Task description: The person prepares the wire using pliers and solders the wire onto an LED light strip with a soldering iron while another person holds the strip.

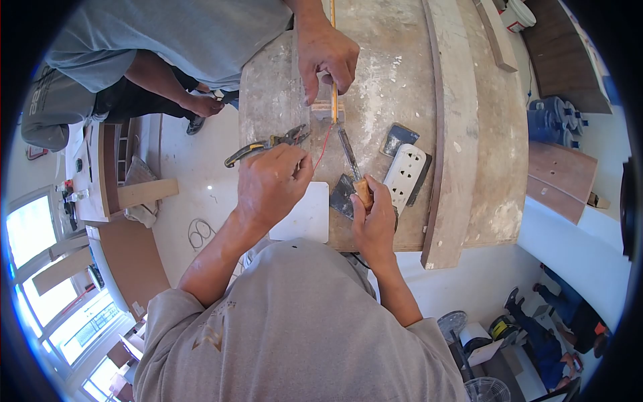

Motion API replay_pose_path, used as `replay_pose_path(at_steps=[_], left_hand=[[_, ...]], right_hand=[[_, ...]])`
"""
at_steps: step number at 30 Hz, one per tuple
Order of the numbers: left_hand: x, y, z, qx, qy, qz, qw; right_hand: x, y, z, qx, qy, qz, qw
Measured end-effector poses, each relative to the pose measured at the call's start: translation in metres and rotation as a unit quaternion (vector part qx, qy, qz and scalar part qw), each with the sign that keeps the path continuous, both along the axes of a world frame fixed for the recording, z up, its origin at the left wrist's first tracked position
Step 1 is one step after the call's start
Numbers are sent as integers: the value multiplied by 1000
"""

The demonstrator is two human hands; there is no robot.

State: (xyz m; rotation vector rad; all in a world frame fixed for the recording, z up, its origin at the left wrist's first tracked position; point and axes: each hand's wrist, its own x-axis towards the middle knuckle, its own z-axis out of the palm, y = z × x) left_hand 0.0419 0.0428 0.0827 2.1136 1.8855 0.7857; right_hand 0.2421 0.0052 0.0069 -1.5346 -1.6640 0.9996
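Observation:
My right hand (373,218) is wrapped round the wooden handle of a soldering iron (349,154). Its metal tip points away from me, close to the end of a narrow yellow strip (334,97). My left hand (274,181) is closed in a pinch on a thin red wire (323,147), which runs up to the strip's end. Beyond my left knuckles lie black-and-yellow pliers (268,143). Another person's hand (328,57) holds the strip from the far side, over a small wooden block (321,109).
On the worktable (382,87) are a white power strip (403,175), dark flat pieces (400,139) and a white plate (305,213) near my body. A long board (452,134) lies along the right side. Blue water bottles (552,120) stand beyond.

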Motion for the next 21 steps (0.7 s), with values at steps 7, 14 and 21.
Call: replay_pose_path(at_steps=[7,14,21], left_hand=[[1,0,-1,1,-2,5,1000],[2,1,-1,-1,-12,12,1000],[0,8,4,10,-29,27,999]], right_hand=[[-1,0,0,-10,-3,-3,1000],[-1,0,3,3,-20,-4,1000],[-5,0,0,28,-27,-9,999]])
